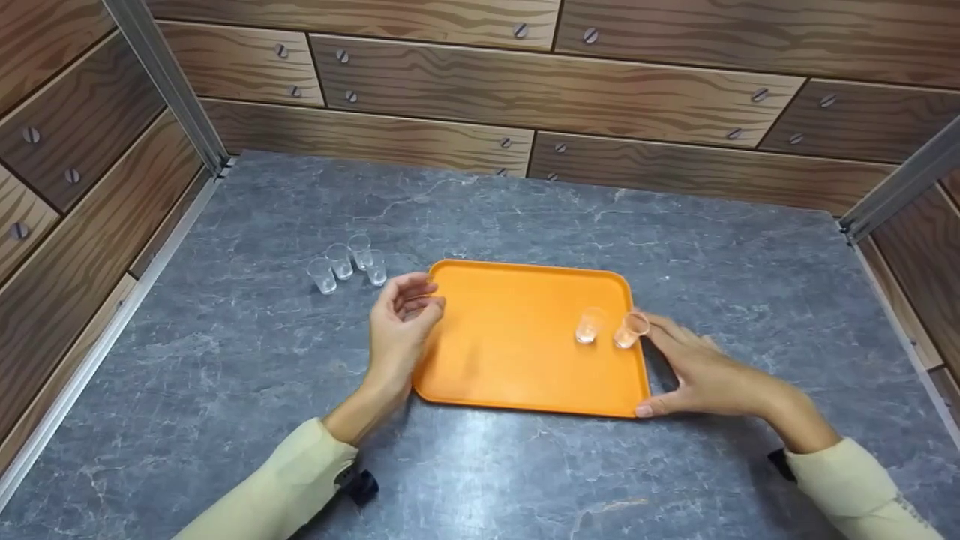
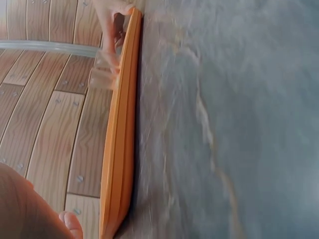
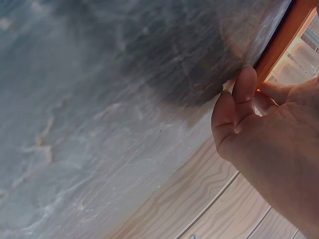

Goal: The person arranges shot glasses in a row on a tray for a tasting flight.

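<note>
An orange tray (image 1: 517, 337) lies flat on the table. Two small clear shot glasses, one (image 1: 589, 327) inward and another (image 1: 630, 330) by the right rim, stand on it. My left hand (image 1: 401, 330) hovers at the tray's left edge with relaxed, bent fingers, holding nothing. Along the right edge my right hand (image 1: 697, 367) is spread, its thumb touching the near right corner and its forefinger close to the rim glass. In the right wrist view, fingers (image 3: 244, 94) rest beside the tray's side. Whether that forefinger touches the glass is unclear.
Several more clear shot glasses (image 1: 340, 261) stand grouped on the grey marbled table (image 1: 465, 472), left of the tray. Wood-patterned walls (image 1: 450, 82) enclose the back and sides, with metal posts (image 1: 169, 82) at the corners.
</note>
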A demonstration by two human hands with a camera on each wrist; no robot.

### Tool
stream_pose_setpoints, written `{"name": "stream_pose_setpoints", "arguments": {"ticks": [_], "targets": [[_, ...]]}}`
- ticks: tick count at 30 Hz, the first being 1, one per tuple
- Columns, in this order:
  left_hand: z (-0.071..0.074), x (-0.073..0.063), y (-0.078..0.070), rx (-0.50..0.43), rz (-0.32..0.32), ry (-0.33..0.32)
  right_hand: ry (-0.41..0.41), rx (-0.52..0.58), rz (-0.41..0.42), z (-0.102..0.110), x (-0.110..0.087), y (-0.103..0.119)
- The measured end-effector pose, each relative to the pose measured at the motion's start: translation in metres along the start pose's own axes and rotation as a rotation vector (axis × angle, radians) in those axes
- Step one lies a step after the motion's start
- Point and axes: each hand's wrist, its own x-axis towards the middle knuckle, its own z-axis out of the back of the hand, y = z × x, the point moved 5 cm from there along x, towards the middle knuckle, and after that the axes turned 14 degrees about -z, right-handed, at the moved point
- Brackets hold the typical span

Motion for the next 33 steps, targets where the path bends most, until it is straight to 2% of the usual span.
{"name": "stream_pose_setpoints", "arguments": {"ticks": [14, 26, 33], "targets": [[0.031, 0.009, 0.001, 0.089, -0.002, -0.129, 0.008, -0.008, -0.012, 0.001, -0.001, 0.0], [0.05, 0.014, 0.007, 0.205, 0.023, -0.146, 0.008, -0.007, -0.012, -0.002, 0.0, 0.0], [0.049, 0.022, 0.008, 0.232, 0.052, -0.142, 0.012, -0.013, -0.021, 0.001, -0.001, 0.001]]}}
